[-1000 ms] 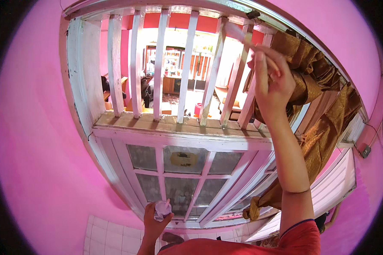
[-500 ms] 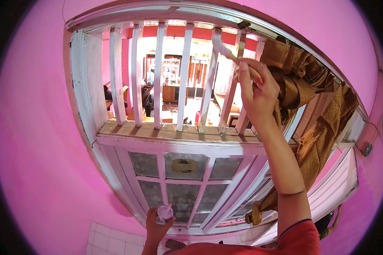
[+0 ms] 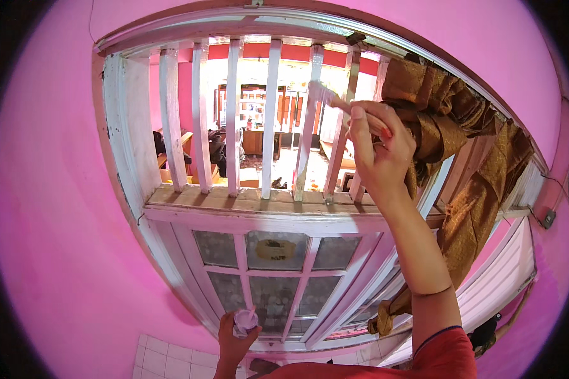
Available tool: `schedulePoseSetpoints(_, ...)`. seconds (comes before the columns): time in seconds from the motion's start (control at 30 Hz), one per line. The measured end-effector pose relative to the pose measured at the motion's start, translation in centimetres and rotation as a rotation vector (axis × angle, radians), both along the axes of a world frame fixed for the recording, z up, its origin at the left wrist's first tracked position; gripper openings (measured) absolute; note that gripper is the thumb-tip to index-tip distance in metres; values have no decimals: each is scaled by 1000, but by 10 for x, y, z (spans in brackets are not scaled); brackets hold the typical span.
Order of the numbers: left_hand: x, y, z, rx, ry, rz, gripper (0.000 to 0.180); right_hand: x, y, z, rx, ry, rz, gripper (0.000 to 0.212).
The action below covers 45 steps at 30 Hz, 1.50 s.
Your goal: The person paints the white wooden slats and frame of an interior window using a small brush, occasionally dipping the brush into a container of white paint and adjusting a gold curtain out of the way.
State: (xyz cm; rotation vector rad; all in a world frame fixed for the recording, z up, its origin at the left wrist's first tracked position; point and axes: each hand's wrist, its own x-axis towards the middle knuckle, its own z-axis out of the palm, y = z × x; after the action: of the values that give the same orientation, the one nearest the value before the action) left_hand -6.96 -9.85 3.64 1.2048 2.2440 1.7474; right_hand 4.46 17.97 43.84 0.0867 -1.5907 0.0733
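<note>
Right hand (image 3: 385, 148) is raised before the window bars and pinches the handle of a paintbrush (image 3: 332, 98) between thumb and fingers. Left hand (image 3: 234, 342) is kept low, with its thumb and fingers curved around a small plastic cup (image 3: 244, 323), which is whitish-purple. At the cup's rim there is a narrow pinkish piece, but I cannot tell what it is.

During the last second, the bristles came down from near the top of the fifth slat (image 3: 304, 148), counting from the left, to a place somewhat lower on this same slat. The left hand and the cup stayed almost in the same position below. I judge from this that one downward stroke is in progress, and that most of the slat's length is still under the brush. The bristles overlap the slat in the view; firm contact seems probable, but it cannot be confirmed.

The paintbrush points with its bristles toward the upper left, and its handle goes down to the right, into the fingers. So its long axis lies slanting across the nearly upright slat. The cup's mouth faces upward. Just beside the right hand hangs a golden-brown curtain (image 3: 442, 136), bunched and twisted.
</note>
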Motion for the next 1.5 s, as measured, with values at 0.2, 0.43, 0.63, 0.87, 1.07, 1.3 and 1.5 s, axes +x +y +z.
schedulePoseSetpoints(0.2,-3,1,0,17,72,-50,65,-8,5,20,57,73,-18,14)
schedulePoseSetpoints(0.43,2,-2,3,17,5,-5,65,21,-18,-47,-78,-214,-141,15)
schedulePoseSetpoints(0.63,0,-2,-3,0,-24,-25,66,16,-13,-20,43,-61,-41,14)
schedulePoseSetpoints(0.87,7,-1,-2,-4,1,-22,68,22,-4,-68,50,-245,-218,22)
schedulePoseSetpoints(1.07,7,1,-4,7,0,-23,67,48,-17,-102,-148,-526,-159,12)
schedulePoseSetpoints(1.3,12,4,3,36,-6,-64,63,47,-13,-71,-31,-344,1,17)
schedulePoseSetpoints(1.5,15,2,10,26,-40,-55,63,57,-7,-89,-73,-654,-60,17)
